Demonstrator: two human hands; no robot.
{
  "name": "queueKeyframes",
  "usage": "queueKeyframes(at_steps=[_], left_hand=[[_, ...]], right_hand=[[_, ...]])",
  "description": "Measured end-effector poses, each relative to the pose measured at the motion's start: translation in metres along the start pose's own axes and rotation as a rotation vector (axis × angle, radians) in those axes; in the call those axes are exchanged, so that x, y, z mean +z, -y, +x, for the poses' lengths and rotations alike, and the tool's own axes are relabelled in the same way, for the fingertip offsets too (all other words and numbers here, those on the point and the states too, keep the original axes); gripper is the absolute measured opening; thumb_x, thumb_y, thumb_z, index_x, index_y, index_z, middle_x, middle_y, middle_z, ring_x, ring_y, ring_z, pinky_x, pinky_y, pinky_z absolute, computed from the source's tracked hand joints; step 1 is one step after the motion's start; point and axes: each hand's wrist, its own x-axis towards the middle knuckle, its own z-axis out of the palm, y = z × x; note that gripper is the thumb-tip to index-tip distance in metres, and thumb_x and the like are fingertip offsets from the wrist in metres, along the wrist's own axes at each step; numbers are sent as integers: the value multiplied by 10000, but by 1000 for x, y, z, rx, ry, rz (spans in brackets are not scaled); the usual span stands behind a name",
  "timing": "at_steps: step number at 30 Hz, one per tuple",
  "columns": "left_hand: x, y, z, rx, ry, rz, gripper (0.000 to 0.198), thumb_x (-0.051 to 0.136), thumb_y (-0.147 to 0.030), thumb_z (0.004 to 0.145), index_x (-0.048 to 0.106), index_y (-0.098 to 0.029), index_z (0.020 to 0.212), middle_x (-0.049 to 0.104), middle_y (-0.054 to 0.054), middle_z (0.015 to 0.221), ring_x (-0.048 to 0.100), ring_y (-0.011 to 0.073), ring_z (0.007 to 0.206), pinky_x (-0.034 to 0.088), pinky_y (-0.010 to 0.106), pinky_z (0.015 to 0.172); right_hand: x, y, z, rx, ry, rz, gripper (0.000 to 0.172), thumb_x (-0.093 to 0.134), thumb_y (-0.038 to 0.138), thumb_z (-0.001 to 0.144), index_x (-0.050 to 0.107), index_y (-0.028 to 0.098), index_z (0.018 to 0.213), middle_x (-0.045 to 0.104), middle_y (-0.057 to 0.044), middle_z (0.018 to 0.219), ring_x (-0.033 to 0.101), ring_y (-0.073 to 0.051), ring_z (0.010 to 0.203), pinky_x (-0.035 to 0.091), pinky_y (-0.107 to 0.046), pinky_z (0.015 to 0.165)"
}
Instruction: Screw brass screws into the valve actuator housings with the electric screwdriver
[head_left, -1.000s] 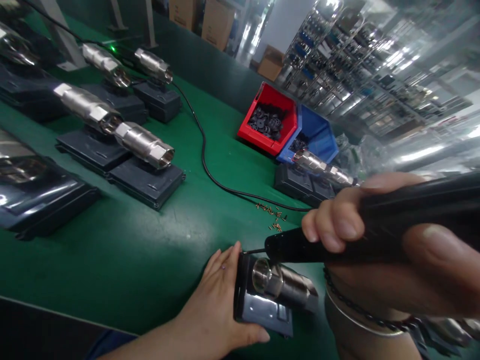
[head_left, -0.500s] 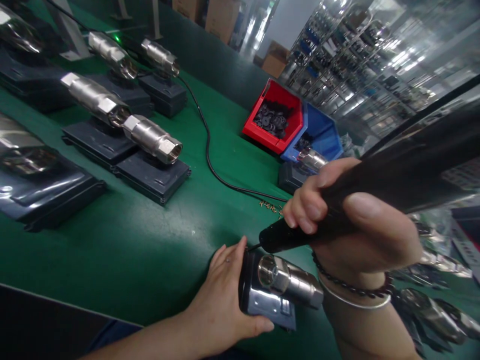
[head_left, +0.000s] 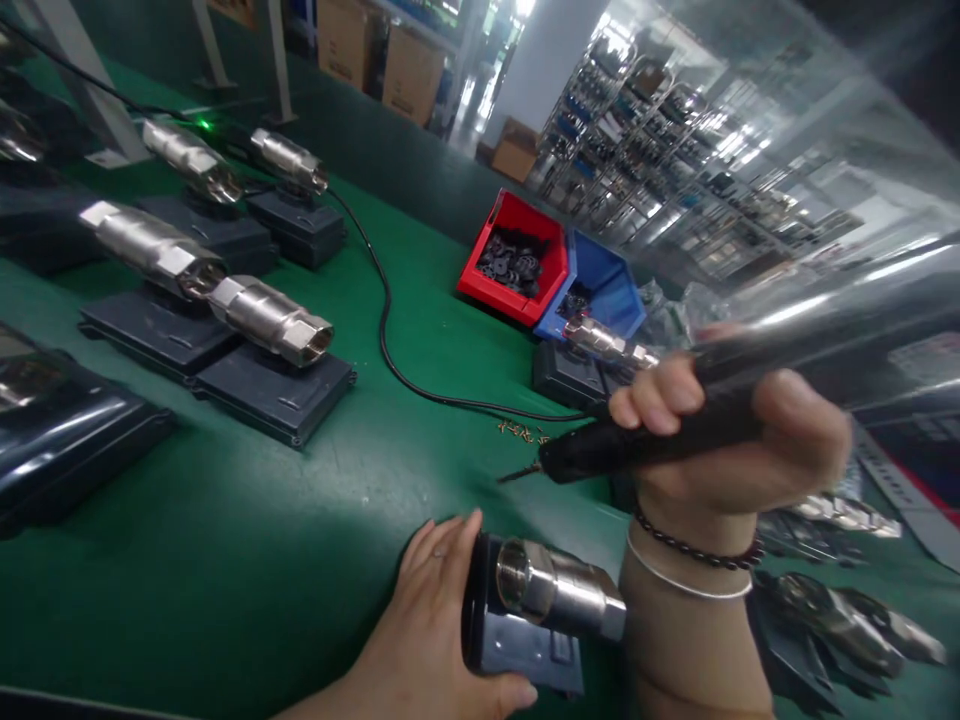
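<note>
My right hand (head_left: 739,445) is wrapped round a black electric screwdriver (head_left: 600,450). Its thin bit (head_left: 519,473) points left, in the air above the far corner of a dark plastic box (head_left: 517,650). Along the left side of that box lies my left hand (head_left: 435,610), its fingers at the far end and its thumb on the near end, gripping it. A shiny metal pipe fitting (head_left: 559,590) with hexagonal ends sits across the box. Small brass-coloured screws (head_left: 517,430) lie scattered on the green table beyond the bit.
More metal fittings on dark boxes (head_left: 274,390) stand at the left, others at the right. A red bin (head_left: 472,275) of dark rings and a blue bin (head_left: 626,290) stand at the back. A black cable (head_left: 386,320) curves across the green tabletop (head_left: 300,540).
The screwdriver has lifted off the box corner, so its whole bit now shows. My left hand stays on the box. The view has shifted slightly.
</note>
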Motion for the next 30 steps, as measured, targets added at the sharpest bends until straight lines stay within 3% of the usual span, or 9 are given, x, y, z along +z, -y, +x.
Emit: queueKeyframes(at_steps=[3,6,11,17,21,24,27,30], left_hand=[[1,4,1,48,-20,32,1011,719,-351,504,245,-48,1344,321,237,1367,240,395,1279,145,641,1039],[7,16,1,135,-100,58,1007,723,-423,513,247,-118,1346,374,219,1340,298,406,1250,196,664,1009],[14,29,3,202,-153,84,1026,729,-443,525,185,-176,1353,397,206,1327,334,387,1236,232,656,1001],[11,28,-1,148,-133,60,1077,754,-375,472,190,-193,1372,375,187,1345,290,396,1257,199,647,1011],[-13,30,-9,131,-57,-23,1002,711,-409,544,195,-250,1388,305,133,1409,274,367,1279,276,594,1000],[-47,19,-3,114,-23,-32,622,503,-471,788,294,-313,1352,363,56,1390,360,265,1256,307,511,1020],[-72,-6,24,113,-86,118,355,409,-317,872,511,-247,1204,551,42,1226,499,207,1134,372,444,995],[-74,-27,60,261,-168,243,308,601,-255,782,603,-176,1080,636,55,1078,565,199,1017,434,375,930]], right_hand=[[-15,-10,7,-187,-184,-147,185,639,258,655,599,191,823,495,34,527,454,-103,430,422,-232,438],[-22,-25,10,-255,-224,-256,193,625,230,656,582,180,838,509,33,526,477,-119,424,433,-253,443],[-26,-32,5,-142,-234,-285,211,646,250,663,573,160,840,504,33,519,479,-121,407,419,-255,428],[-39,-26,-10,-28,-167,-306,234,666,255,700,571,156,889,534,22,539,497,-129,424,414,-259,437],[-41,-21,-13,-76,-189,-249,234,664,264,695,563,164,880,520,28,532,495,-130,430,416,-265,448],[-36,-5,-15,-125,-200,-153,218,639,273,690,563,174,869,506,29,542,479,-118,432,415,-257,440],[-29,19,-19,-172,-224,-70,219,653,295,677,570,179,843,485,30,543,451,-102,427,408,-248,432],[-24,39,-27,-209,-259,-42,242,689,317,655,578,181,821,466,36,528,420,-92,413,384,-243,419]])
